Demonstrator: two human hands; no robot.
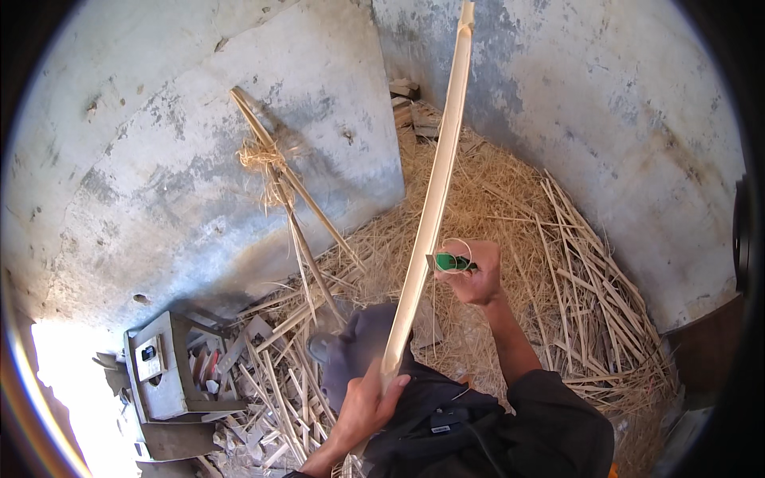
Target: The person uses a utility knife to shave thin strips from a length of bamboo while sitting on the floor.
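Observation:
A long split length of pale bamboo (437,187) slants up and away from my lap, its hollow inner face showing and a node near the far end. My left hand (366,408) is closed round its near end. In my right hand (483,275), closed in a fist, is a knife (451,262) with a green handle. The short visible part of its blade meets the bamboo's right edge around mid-length. A thin pale shaving loops around the knife handle. How much of the blade lies behind the bamboo is hidden.
Shavings (498,187) cover the floor ahead, with many loose bamboo strips (594,279) heaped at the right. Tied bamboo poles (275,171) lean on the left wall. A worn box-like wooden stand (163,402) holds scraps at the lower left. Walls close in ahead.

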